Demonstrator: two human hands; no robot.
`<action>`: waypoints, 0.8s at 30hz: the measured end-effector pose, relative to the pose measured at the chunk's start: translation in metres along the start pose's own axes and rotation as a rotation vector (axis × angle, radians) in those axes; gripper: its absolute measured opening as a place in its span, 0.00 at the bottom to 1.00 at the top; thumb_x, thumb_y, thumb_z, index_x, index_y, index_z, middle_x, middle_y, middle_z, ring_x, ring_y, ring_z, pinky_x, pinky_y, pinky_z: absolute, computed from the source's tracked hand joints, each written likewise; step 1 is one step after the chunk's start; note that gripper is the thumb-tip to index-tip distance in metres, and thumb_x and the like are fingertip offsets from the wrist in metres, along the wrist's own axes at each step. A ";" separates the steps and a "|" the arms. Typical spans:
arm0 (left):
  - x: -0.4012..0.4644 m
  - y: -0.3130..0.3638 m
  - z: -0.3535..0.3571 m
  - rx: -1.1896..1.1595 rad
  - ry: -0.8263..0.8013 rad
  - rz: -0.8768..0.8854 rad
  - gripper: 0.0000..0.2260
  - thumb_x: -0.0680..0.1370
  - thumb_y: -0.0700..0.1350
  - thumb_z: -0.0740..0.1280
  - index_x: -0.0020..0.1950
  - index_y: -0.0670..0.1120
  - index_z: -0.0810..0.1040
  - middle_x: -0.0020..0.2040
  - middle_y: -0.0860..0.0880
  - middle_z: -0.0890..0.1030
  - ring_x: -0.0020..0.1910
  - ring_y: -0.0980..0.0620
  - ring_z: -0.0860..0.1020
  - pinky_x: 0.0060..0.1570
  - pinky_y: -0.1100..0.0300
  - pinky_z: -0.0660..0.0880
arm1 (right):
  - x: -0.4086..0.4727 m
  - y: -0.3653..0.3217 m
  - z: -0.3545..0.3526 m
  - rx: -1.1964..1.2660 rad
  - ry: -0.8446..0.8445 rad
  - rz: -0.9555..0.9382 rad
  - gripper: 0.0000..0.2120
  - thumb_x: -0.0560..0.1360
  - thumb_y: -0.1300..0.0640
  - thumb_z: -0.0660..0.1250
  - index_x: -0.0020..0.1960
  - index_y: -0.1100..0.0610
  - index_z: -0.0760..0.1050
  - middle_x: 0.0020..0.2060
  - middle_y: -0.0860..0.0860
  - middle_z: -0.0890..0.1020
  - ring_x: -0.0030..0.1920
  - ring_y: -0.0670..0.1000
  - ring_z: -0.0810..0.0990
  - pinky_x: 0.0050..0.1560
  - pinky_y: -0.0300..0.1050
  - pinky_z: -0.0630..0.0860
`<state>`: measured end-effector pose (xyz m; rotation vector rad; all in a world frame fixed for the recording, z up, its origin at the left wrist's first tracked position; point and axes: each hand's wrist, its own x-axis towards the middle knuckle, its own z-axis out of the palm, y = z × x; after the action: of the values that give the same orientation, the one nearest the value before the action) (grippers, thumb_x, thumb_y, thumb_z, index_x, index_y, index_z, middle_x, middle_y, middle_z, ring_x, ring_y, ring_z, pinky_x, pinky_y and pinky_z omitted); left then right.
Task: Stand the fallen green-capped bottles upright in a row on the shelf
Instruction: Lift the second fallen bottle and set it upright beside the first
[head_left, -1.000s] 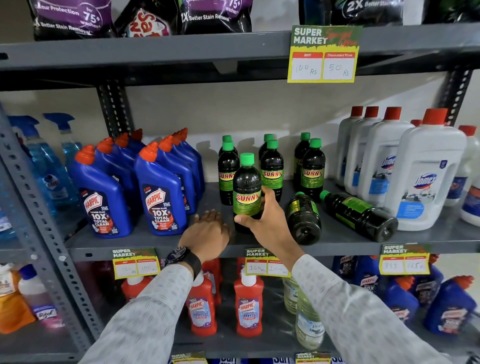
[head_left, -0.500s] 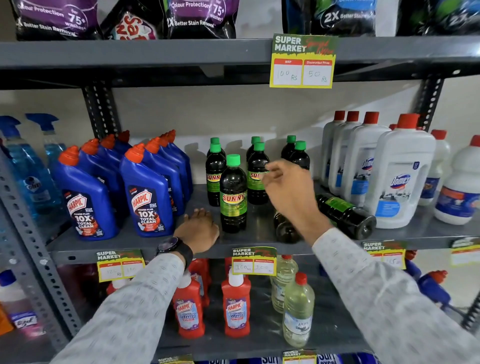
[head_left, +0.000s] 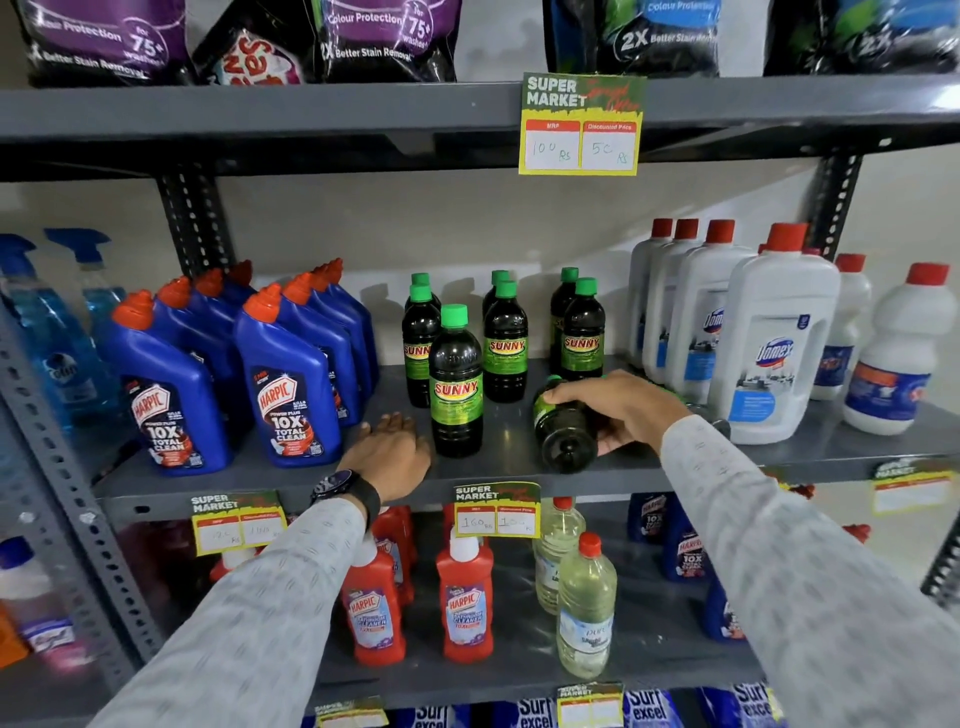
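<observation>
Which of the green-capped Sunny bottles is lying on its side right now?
The fallen bottle under the right hand, its base facing the camera at the shelf front. The other Sunny bottles, like the front one, stand upright.

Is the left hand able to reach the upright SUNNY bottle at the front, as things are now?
Probably yes. The left hand rests flat on the shelf just left of that bottle, with nothing between them.

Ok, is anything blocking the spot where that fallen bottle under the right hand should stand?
Nothing visible. The right hand grips the fallen bottle, and the bare shelf between it and the front upright bottle is free. The left hand rests flat, off to the side.
</observation>
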<state>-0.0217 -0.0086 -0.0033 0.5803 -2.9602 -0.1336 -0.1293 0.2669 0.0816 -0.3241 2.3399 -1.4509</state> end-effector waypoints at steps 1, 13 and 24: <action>0.000 0.000 0.000 0.001 -0.019 0.001 0.28 0.84 0.52 0.46 0.80 0.39 0.57 0.83 0.40 0.57 0.82 0.43 0.55 0.79 0.42 0.51 | -0.002 -0.004 -0.003 0.014 0.008 -0.019 0.18 0.72 0.49 0.80 0.54 0.56 0.78 0.46 0.57 0.85 0.42 0.56 0.87 0.32 0.47 0.83; 0.000 0.003 0.003 0.015 -0.046 -0.006 0.28 0.84 0.52 0.46 0.82 0.40 0.54 0.83 0.41 0.54 0.83 0.44 0.52 0.80 0.44 0.49 | -0.007 0.000 0.018 -0.051 0.503 -0.564 0.29 0.69 0.40 0.80 0.59 0.52 0.70 0.45 0.44 0.82 0.43 0.45 0.83 0.41 0.46 0.81; 0.003 -0.006 0.010 -0.014 0.000 0.021 0.28 0.83 0.53 0.47 0.80 0.40 0.59 0.82 0.40 0.57 0.82 0.43 0.55 0.80 0.42 0.51 | 0.008 0.038 0.047 -0.191 0.532 -0.626 0.27 0.70 0.42 0.79 0.59 0.47 0.66 0.42 0.39 0.79 0.41 0.39 0.79 0.45 0.44 0.76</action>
<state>-0.0240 -0.0147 -0.0134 0.5472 -2.9623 -0.1518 -0.1168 0.2427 0.0267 -0.8821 2.9885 -1.7475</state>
